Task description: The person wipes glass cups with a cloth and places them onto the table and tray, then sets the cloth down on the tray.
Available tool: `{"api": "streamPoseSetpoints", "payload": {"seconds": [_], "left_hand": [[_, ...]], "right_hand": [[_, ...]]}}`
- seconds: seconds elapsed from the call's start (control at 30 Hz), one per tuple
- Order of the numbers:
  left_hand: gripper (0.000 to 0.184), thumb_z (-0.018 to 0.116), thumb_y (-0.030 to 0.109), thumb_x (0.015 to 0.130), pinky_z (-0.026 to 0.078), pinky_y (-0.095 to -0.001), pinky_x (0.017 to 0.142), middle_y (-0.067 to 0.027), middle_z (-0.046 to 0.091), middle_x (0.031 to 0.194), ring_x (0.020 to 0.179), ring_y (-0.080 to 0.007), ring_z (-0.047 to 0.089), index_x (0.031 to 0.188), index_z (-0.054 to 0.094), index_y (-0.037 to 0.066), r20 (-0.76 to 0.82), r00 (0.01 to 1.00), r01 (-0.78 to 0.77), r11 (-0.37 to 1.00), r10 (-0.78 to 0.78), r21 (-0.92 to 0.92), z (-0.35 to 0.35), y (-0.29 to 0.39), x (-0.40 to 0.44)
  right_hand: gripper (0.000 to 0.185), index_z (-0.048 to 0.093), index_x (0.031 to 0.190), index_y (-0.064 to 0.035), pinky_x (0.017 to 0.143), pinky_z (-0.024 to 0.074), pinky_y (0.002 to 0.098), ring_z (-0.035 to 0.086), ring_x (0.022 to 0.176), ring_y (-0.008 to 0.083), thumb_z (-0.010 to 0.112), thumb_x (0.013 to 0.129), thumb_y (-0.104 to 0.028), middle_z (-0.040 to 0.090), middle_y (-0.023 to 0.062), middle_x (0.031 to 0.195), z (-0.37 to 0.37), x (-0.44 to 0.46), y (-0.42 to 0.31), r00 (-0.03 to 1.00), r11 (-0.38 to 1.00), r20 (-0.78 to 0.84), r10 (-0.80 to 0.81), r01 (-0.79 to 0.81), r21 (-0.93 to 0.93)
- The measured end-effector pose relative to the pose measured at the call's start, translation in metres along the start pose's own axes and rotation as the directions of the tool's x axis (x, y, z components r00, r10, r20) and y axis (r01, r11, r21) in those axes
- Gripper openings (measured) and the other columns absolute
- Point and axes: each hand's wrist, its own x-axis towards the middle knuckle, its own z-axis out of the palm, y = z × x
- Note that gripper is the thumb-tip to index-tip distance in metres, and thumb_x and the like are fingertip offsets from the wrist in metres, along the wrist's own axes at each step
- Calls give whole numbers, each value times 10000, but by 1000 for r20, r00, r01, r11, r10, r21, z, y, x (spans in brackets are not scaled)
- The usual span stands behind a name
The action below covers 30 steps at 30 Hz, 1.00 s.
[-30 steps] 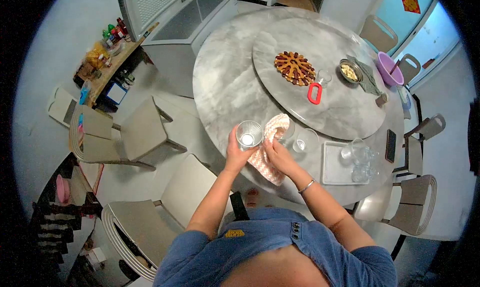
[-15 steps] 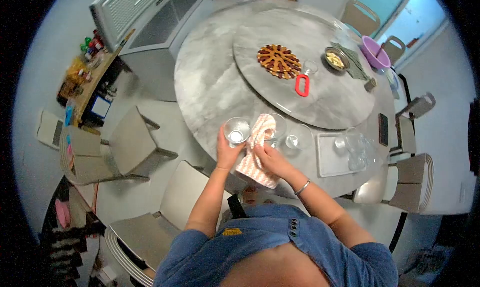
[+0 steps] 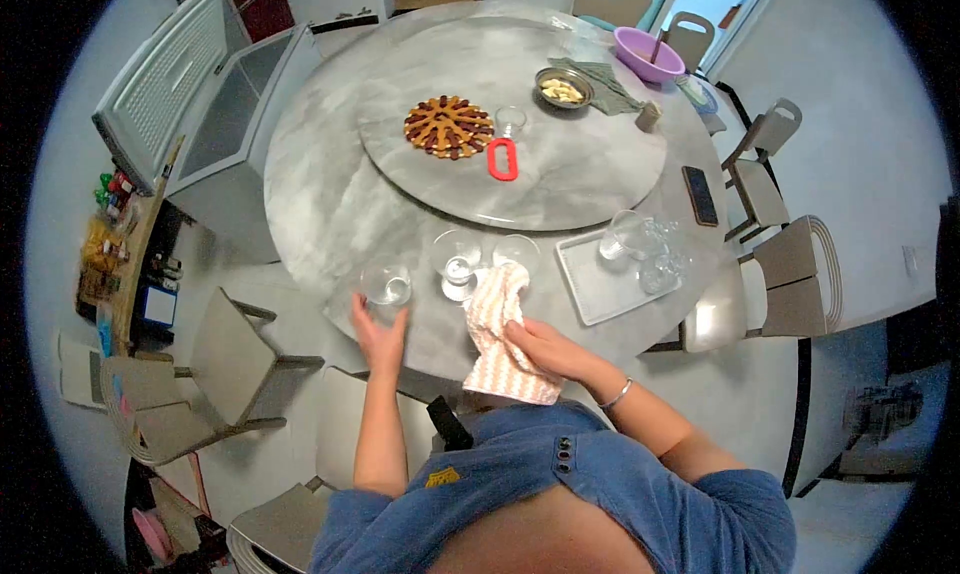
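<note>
At the near left edge of the table, my left hand (image 3: pixel 380 336) is beside a clear glass (image 3: pixel 386 286), its thumb and fingers apart; I cannot tell whether the fingertips still touch it. My right hand (image 3: pixel 538 349) grips a pink-and-white striped cloth (image 3: pixel 492 319), which hangs over the table's front edge. Behind the cloth stand more clear glasses, one (image 3: pixel 457 257) to the left and another (image 3: pixel 517 251) partly covered by it. To the right, a white tray (image 3: pixel 590 296) bears several clear glasses (image 3: pixel 655 272).
A turntable (image 3: pixel 560 189) on the marble-patterned table (image 3: pixel 310 189) carries a round brown trivet (image 3: pixel 448 128), a red-handled item (image 3: pixel 503 160), a bowl of pale pieces (image 3: pixel 563 89) and a grey-green cloth (image 3: pixel 605 86). A phone (image 3: pixel 700 196) and a purple basin (image 3: pixel 648 56) lie further right. Chairs surround the table.
My left hand has moved left with the glass, which now stands on the table, and its fingers have opened. The cloth has come away from it in my right hand. The view has shifted.
</note>
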Motion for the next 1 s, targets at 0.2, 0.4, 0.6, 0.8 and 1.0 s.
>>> {"api": "streamPoseSetpoints", "payload": {"seconds": [0.2,0.4,0.6,0.8,1.0], "left_hand": [[381,636,103,676,368,-374,791,-148,498,941,868,-318,468,996,453,9,149,822,-569,805,550,166,42,58,-59],[479,630,123,683,348,-364,861,-188,445,1078,1016,-334,423,1082,400,-8,549,693,-461,873,468,-161,165,122,-72],[766,692,193,628,339,-350,898,-198,371,1176,1084,-304,396,1218,242,2,503,777,-394,916,378,-81,277,123,-49],[918,751,242,550,327,-343,915,-202,346,1213,1098,-300,386,1246,202,1,508,824,-268,962,252,-43,313,136,-46],[872,758,261,529,317,-350,917,-203,381,1176,1101,-319,373,1200,269,-6,497,830,-253,965,253,-69,329,130,-44]], "right_hand": [[469,502,987,14,765,381,286,470,842,137,329,868,-405,543,64,913,-54,-50,18,986,992,-109,126,-126,1],[461,502,982,26,774,374,286,467,858,145,331,868,-386,545,83,922,-99,-97,24,977,994,-189,102,-95,45],[433,483,1015,24,781,378,273,464,871,125,337,877,-360,539,57,955,-136,-133,40,956,986,-254,144,-117,117],[484,428,1111,30,833,359,250,455,941,117,300,889,-381,508,60,1051,-170,-152,81,972,902,-218,82,21,431],[515,381,1163,30,863,342,254,435,1009,131,290,888,-395,472,84,1118,-194,-151,84,989,846,-127,74,5,533]]}}
